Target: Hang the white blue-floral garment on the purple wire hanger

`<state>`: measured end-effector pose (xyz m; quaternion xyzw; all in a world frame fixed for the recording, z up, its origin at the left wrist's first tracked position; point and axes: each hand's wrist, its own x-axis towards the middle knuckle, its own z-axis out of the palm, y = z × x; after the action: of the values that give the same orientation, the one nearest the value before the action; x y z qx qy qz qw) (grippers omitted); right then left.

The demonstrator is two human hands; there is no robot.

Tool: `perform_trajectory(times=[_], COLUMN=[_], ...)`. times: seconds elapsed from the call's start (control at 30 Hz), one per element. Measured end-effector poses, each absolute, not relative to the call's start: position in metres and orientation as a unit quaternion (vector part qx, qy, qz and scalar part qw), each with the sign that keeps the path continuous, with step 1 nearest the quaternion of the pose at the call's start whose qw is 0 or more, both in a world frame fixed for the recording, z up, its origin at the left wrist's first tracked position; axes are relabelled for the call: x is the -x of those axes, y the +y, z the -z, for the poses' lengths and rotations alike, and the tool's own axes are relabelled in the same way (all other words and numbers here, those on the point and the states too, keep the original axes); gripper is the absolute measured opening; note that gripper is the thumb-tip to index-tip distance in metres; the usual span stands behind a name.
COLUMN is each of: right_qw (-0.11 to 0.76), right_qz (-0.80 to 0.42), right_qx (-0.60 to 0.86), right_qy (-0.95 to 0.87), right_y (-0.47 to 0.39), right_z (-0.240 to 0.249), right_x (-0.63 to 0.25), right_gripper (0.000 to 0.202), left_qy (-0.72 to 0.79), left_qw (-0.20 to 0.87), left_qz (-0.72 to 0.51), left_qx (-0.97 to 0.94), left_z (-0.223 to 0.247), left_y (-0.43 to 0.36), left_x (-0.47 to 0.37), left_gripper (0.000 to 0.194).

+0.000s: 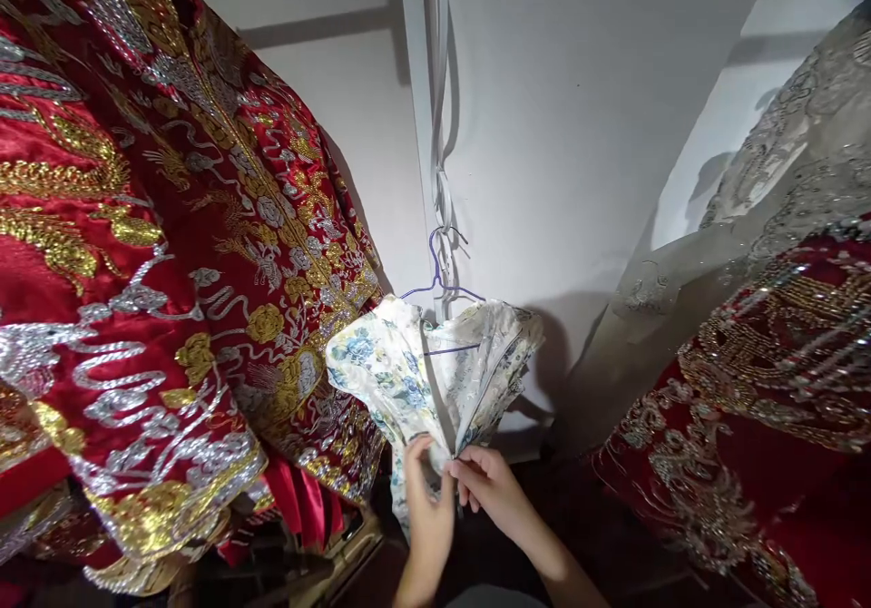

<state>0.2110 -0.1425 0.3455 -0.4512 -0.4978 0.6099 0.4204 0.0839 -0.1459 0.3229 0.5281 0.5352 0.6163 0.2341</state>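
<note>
Head view: a pale floral dress (pixel 401 381) hangs open-necked from a purple hanger (pixel 436 279), its shoulders spread over the hanger's two arms, which seems to be what keeps the top wide and facing the person. The hanger's hook is caught at a white strap (pixel 441 91) running up above it, likely so that the dress hangs free at a height both hands can reach. Below the hanger, the opening narrows between its grey edges (pixel 435 386) to a point, and there the right hand (pixel 494 490) pinches with thumb and forefinger, its other fingers curled in; fingertips probably suit so narrow a spot. Just beside it, also below the hanger, the left hand (pixel 428 508) has its forefinger raised against the cloth and its thumb apart from it, perhaps to steady loose fabric; I cannot tell whether its hidden fingers grip anything. Left of the hanger hangs a red jacket (pixel 272 227) with gold and silver stitching, overlapped by the dress's near shoulder; well to the hanger's right are a pale sheer gown (pixel 803 163) and a red beaded dress (pixel 748 463), both apart from the hands
</note>
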Motion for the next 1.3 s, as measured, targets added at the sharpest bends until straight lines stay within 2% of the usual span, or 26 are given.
perform_trajectory(times=[0.07,0.13,0.23,0.33,0.47,0.57,0.63,0.7,0.8,0.87,0.97,1.07,1.17,1.23,1.3], right_qw=[0.429,0.435,0.454,0.534,0.592,0.620,0.627,0.628,0.617,0.608,0.610,0.595,0.559,0.541,0.522], right_qz=[-0.592,-0.581,-0.576,-0.539,-0.496,-0.464,-0.460,-0.465,-0.464,-0.450,-0.413,-0.356,-0.357,-0.413,-0.474], right_qx=[0.457,0.458,0.436,0.388,0.355,0.345,0.331,0.319,0.322,0.328,0.338,0.398,0.439,0.425,0.404], right_qy=[-0.506,-0.514,-0.521,-0.524,-0.527,-0.530,-0.535,-0.536,-0.548,-0.566,-0.586,-0.601,-0.606,-0.597,-0.582], right_y=[-0.138,-0.131,-0.109,-0.079,-0.048,-0.045,-0.048,-0.052,-0.057,-0.057,-0.055,-0.049,-0.048,-0.053,-0.063], right_z=[-0.349,-0.358,-0.392,-0.445,-0.504,-0.519,-0.518,-0.513,-0.510,-0.512,-0.513,-0.498,-0.467,-0.444,-0.425], right_x=[-0.214,-0.221,-0.235,-0.243,-0.234,-0.226,-0.225,-0.227,-0.229,-0.229,-0.225,-0.223,-0.221,-0.218,-0.215], right_gripper=[0.035,0.033,0.032,0.029,0.029,0.027,0.027,0.026,0.025,0.025,0.023,0.023,0.030,0.032,0.030], left_qy=[0.520,0.512,0.502,0.502,0.517,0.526,0.508,0.475,0.426,0.407,0.365,0.346,0.401,0.444,0.469], left_qw=[0.309,0.325,0.289,0.246,0.205,0.191,0.206,0.227,0.176,0.108,0.049,0.000,-0.020,0.024,0.152], left_qz=[-0.560,-0.536,-0.513,-0.480,-0.389,-0.270,-0.249,-0.316,-0.493,-0.539,-0.518,-0.547,-0.667,-0.749,-0.803], left_qx=[-0.566,-0.588,-0.633,-0.676,-0.735,-0.783,-0.799,-0.789,-0.738,-0.729,-0.772,-0.763,-0.627,-0.491,-0.335], left_z=[-0.318,-0.320,-0.324,-0.323,-0.327,-0.347,-0.371,-0.402,-0.458,-0.492,-0.526,-0.537,-0.529,-0.515,-0.494], left_y=[-0.151,-0.152,-0.148,-0.143,-0.132,-0.122,-0.116,-0.107,-0.088,-0.073,-0.054,-0.044,-0.036,-0.028,-0.019], left_x=[-0.104,-0.115,-0.118,-0.115,-0.111,-0.102,-0.092,-0.082,-0.072,-0.073,-0.080,-0.079,-0.055,-0.030,-0.008], left_gripper=[0.015,0.018,0.022,0.022,0.018,0.018,0.017,0.008,0.034,0.039,0.020,0.013,0.012,0.012,0.014])
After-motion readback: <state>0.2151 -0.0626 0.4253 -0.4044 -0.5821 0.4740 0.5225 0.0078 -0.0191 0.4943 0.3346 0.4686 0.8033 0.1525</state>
